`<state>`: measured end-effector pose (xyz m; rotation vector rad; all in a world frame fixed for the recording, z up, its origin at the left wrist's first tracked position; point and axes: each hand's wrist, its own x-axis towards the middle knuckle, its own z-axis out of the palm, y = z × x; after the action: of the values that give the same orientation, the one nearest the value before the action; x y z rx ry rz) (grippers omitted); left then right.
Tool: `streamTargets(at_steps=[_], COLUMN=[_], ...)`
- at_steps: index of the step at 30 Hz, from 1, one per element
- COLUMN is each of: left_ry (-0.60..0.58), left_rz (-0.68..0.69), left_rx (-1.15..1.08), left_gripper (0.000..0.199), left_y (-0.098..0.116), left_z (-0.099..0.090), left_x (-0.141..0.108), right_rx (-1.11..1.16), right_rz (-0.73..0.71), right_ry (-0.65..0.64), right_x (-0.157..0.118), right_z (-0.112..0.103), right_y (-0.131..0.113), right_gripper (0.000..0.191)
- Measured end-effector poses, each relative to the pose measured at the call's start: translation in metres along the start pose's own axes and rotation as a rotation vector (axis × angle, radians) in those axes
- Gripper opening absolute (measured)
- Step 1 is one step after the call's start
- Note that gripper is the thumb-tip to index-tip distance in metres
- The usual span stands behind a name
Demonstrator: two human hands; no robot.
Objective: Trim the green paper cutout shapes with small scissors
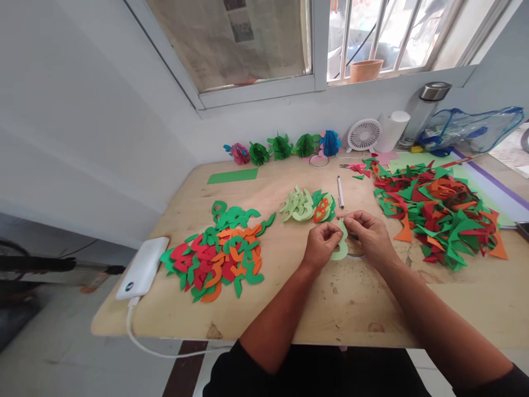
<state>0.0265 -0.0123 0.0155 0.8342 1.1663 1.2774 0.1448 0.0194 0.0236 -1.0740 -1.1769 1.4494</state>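
Observation:
A curved light green paper cutout [340,251] is held just above the table in front of me. My left hand [320,247] pinches its left side between thumb and fingers. My right hand [371,236] is closed in a pinch at its upper edge; any small piece between those fingertips is too small to make out. Under my right hand a ring-shaped roll [356,257] shows in part. Just beyond my hands lie a heap of light green cutouts [298,204] and a layered green and orange paper piece [324,208].
Left are piled green, red and orange cutouts [223,253], a green strip [232,176] and a white power bank [142,268]. Paper scraps [442,207] heap on the right. A pen [340,191] lies ahead. Folded paper figures [282,146] and a small fan [364,135] line the wall.

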Motion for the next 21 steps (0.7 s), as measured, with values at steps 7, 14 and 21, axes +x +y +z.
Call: streamTargets(at_steps=[7, 14, 21], left_ry=[-0.015, -0.022, 0.037], left_rz=[0.029, 0.048, 0.308], left_rx=[0.027, 0.068, 0.351], left_gripper=[0.022, 0.021, 0.018], left_y=[-0.003, -0.004, -0.013], left_z=[0.000, -0.002, -0.002], left_x=[0.001, 0.002, -0.001], right_rx=[0.008, -0.031, -0.106], right_rz=[0.023, 0.016, -0.029], right_ry=[-0.021, -0.016, 0.097], right_x=[0.001, 0.001, 0.004], right_z=[0.000, 0.002, -0.002], right_y=[0.002, 0.002, 0.004], right_gripper=[0.027, 0.028, 0.030])
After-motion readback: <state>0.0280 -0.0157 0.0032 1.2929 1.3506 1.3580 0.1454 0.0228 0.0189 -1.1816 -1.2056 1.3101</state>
